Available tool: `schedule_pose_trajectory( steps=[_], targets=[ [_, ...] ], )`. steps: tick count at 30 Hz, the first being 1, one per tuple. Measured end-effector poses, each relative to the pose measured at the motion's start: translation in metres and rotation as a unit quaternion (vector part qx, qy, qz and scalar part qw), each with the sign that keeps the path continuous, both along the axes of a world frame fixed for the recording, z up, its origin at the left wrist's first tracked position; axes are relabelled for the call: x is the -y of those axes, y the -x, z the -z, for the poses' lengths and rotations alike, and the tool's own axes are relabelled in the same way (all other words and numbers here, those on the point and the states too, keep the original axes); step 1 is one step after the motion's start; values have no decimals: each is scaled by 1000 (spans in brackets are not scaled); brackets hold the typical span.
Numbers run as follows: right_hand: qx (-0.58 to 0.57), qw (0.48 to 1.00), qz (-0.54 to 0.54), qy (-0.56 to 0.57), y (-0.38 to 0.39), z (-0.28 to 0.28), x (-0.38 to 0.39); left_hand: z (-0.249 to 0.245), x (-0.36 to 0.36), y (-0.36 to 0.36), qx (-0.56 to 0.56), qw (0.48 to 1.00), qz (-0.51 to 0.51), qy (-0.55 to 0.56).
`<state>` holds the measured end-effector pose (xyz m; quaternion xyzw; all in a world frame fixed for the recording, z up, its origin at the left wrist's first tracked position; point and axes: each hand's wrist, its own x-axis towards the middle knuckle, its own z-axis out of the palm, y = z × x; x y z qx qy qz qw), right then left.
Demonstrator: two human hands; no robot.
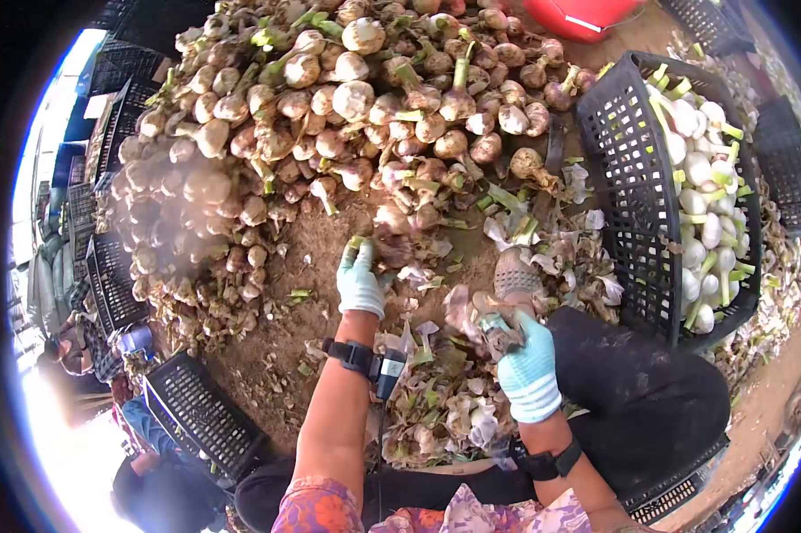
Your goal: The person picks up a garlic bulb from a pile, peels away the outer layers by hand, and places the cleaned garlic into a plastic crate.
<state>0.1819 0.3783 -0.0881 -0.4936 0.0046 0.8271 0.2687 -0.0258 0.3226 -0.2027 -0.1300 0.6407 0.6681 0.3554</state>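
My left hand [360, 280], in a light blue glove, reaches to the near edge of a large heap of unpeeled garlic bulbs [353, 100]. Its fingers are closed around a garlic bulb with a green stem end, partly hidden and blurred. Gloved too, my right hand [523, 355] is closed at the right, over loose skins, with dry brown garlic skins [498, 324] at its fingertips; whether a tool is also there I cannot make out. Peeled white garlic bulbs [698, 169] with short green stems fill a black crate [627, 195] at the right.
Skins and stem scraps [445, 400] lie between my arms and by my shoe [516, 274]. A red basin [582, 16] is at the top right. An empty-looking black crate [201, 413] stands lower left, near another person [156, 489]. More crates line the left side.
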Motion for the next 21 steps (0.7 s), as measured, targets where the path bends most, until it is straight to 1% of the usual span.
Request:
schedule_pose_trajectory(
  steps=[1, 2, 3, 5, 6, 7, 8, 9, 10, 11, 13, 14, 15, 16, 17, 18, 19, 21],
  targets=[
    [-31, 998, 29, 35, 1, 0, 1, -23, 5, -8, 37, 998, 38, -22],
    [3, 983, -116, -140, 5, -10, 3, -41, 10, -15, 16, 996, 66, -49],
    [-207, 974, 29, 90, 2, 9, 6, -56, 13, -20, -7, 992, 94, -79],
    [-263, 962, 6, 75, 4, 11, 12, -88, 15, -32, -35, 989, 106, -98],
    [-115, 976, -96, -157, 5, 11, 22, -100, 20, -37, -58, 985, 119, -110],
    [-122, 974, -99, -162, 8, 5, 27, -109, 26, -41, -94, 980, 152, -89],
    [35, 880, -187, -436, 10, -1, 29, -128, 31, -46, -107, 966, 225, -75],
    [192, 683, -246, -660, 12, -7, 30, -146, 36, -52, -120, 945, 297, -61],
    [284, 554, -238, -745, 10, -30, 27, -154, 42, -55, -115, 926, 355, -62],
    [284, 549, -233, -750, 6, -34, 29, -164, 49, -62, -128, 917, 373, -59],
    [312, 522, -414, -677, -2, -41, 34, -191, 65, -66, -116, 905, 406, -46],
    [289, 529, -401, -689, -4, -43, 36, -206, 70, -71, -90, 895, 434, -56],
    [290, 527, -397, -693, -6, -41, 40, -217, 76, -77, -64, 883, 461, -65],
    [244, 570, -374, -689, -7, -38, 45, -198, 90, -81, -106, 876, 462, -83],
    [197, 610, -351, -683, -7, -39, 50, -190, 98, -91, -212, 858, 464, -64],
    [205, 593, -345, -698, -7, -43, 55, -184, 103, -96, -337, 805, 487, -5],
    [204, 590, -345, -701, -10, -44, 57, -185, 103, -101, -455, 736, 498, 56],
    [172, 592, -440, -653, -11, -45, 59, -192, 107, -106, -462, 741, 483, 63]
  ],
)
